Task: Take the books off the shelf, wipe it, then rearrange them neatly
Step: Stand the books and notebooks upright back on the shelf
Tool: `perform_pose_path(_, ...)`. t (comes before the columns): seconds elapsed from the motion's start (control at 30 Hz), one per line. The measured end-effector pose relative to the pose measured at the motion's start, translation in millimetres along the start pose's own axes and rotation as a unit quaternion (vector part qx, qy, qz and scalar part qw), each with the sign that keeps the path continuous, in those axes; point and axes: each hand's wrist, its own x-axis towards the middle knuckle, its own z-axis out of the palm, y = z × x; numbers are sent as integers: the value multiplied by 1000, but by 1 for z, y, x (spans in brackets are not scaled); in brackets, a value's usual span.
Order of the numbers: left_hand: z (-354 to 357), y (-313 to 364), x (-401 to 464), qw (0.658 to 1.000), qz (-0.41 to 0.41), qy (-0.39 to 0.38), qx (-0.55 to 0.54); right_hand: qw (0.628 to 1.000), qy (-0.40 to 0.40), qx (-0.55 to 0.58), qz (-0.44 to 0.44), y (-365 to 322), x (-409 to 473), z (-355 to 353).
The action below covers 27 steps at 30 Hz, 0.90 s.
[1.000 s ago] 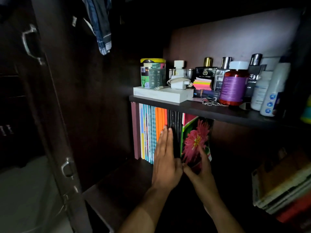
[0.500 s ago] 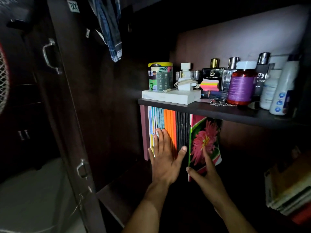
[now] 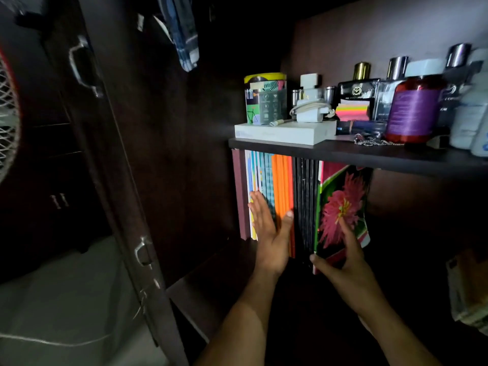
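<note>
— Dim light fills a dark brown wooden cupboard (image 3: pixel 169 159), its door (image 3: pixel 111 159) swung open on the left with metal handles on it. What stands inside?

— A row of upright books (image 3: pixel 280 196) sits under the dark upper shelf board (image 3: pixel 356 154), on a lower shelf (image 3: pixel 211 281) too dark to see well. From left to right: a maroon spine against the cupboard's side, thin blue and white spines, orange spines (image 3: pixel 284 186), black spines (image 3: pixel 305 196), then a green-edged book with a pink flower on its cover (image 3: pixel 340 207), leaning at the right end of the row.

— And the hands?

— The left hand (image 3: pixel 269 233) lies flat against the spines, fingers straight over the blue and white ones, thumb out on the orange ones. It presses; it grasps nothing. The right hand (image 3: pixel 343 262) holds the flower book by its lower part, fingers spread up the cover and thumb hooked at the near bottom corner.

— What's on the board above?

— A flat white box (image 3: pixel 285 132) at the left end, with a white charger and coiled cable (image 3: pixel 310 112) on it. Behind stands a patterned tin with a yellow lid (image 3: pixel 265 99). Further right, a stack of neon sticky notes (image 3: pixel 352 109), a red-brown bottle with a purple label (image 3: pixel 414 109), perfume bottles and white bottles, blurred. At far right, lower down, lies a pile of flat books (image 3: pixel 467 291).
</note>
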Motion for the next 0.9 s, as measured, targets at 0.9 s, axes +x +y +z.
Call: perform_pose_path(0.9, 21, 7, -20, 915, 299, 3, 270, 971, 209, 47, 106, 19, 66, -27)
